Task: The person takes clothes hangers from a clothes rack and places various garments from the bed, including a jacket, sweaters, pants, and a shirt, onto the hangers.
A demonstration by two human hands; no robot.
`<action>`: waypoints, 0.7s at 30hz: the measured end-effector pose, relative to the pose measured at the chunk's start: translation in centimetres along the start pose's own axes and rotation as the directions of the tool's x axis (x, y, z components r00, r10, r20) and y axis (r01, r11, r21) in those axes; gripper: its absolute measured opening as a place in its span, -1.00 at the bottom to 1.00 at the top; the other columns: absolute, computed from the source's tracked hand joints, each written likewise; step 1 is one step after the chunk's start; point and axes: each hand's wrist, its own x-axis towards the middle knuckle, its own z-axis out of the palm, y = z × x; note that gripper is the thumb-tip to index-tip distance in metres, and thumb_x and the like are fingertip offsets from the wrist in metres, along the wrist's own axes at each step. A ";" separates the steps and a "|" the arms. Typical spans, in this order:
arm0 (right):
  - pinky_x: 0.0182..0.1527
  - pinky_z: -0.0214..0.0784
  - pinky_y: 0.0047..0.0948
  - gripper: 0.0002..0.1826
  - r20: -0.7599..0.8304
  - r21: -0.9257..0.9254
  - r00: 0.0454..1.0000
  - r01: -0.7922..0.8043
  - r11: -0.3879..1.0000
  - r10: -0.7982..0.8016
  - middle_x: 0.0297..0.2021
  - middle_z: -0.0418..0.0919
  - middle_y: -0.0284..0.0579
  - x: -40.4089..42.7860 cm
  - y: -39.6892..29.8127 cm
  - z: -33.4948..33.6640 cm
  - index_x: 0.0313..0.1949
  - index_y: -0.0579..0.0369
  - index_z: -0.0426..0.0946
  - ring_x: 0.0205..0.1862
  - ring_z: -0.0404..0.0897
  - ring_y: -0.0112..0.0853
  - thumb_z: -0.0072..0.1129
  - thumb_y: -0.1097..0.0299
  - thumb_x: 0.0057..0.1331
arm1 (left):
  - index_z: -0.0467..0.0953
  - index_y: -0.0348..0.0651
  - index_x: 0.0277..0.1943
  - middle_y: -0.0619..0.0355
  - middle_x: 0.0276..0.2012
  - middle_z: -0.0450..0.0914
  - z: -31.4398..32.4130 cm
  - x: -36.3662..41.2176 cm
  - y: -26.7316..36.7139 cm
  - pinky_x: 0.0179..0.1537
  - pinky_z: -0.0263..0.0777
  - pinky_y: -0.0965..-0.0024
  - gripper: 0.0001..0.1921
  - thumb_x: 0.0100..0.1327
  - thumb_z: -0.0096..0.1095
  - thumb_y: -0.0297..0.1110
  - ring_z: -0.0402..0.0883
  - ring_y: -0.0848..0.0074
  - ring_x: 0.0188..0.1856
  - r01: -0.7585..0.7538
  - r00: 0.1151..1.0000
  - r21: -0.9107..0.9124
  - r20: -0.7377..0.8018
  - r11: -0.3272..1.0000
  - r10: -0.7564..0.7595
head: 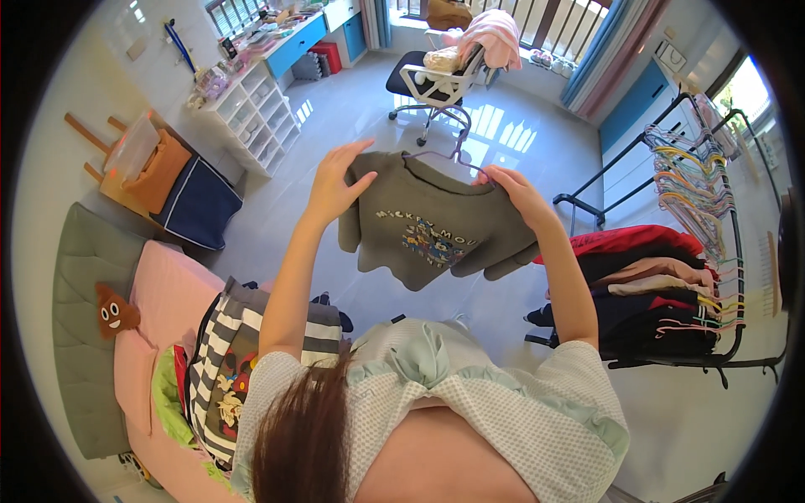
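A dark grey sweatshirt with a cartoon print and lettering hangs in front of me. A purple clothes hanger sits in its neck opening, the hook pointing up and away; its lower part is hidden inside the garment. My right hand is closed on the hanger arm and the neckline at the right shoulder. At the other shoulder, my left hand touches the cloth, with thumb and fingers spread apart. Both sleeves droop at the sides.
On my right, a black clothes rack carries bare hangers and hung clothes. Several garments, including a striped one, lie on the pink bed to my left. A swivel chair stands ahead, near a white shelf unit.
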 end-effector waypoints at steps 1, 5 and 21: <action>-0.05 0.20 -0.58 -0.71 -0.082 0.115 0.992 -0.083 0.990 0.093 -0.28 0.49 -0.25 -0.1 0.6 -0.9 -0.32 0.12 0.44 -0.21 0.41 -0.56 -0.14 0.16 0.36 | 0.52 -0.04 -0.05 0.18 -0.10 0.56 0.9 -0.1 -0.1 -0.13 0.38 0.38 -0.68 0.08 0.24 -0.38 0.51 0.35 -0.12 -0.013 1.000 0.016 0.028 1.000 0.012; -0.05 0.24 -0.53 -0.54 -0.138 0.537 0.964 -0.119 0.835 0.226 -0.24 0.49 -0.23 -0.1 1.7 -3.5 -0.15 0.16 0.46 -0.17 0.43 -0.49 -0.10 -0.02 0.29 | 0.51 -0.04 -0.04 0.19 -0.13 0.57 4.9 0.6 2.4 -0.15 0.39 0.44 -0.70 0.12 0.19 -0.42 0.54 0.45 -0.16 0.290 0.924 -0.220 0.318 0.931 -0.213; 0.18 -0.04 -0.39 -0.39 -0.423 0.555 0.906 0.241 0.796 0.021 0.10 -0.01 -0.21 1.4 1.9 -7.3 0.11 0.08 0.26 0.15 0.10 -0.37 0.22 0.18 0.09 | 0.42 -0.12 0.08 0.01 -0.12 0.57 21.5 3.9 15.3 -0.15 0.41 0.29 -0.61 0.16 0.11 -0.34 0.56 0.19 -0.12 0.442 0.887 -0.252 0.267 0.861 -0.377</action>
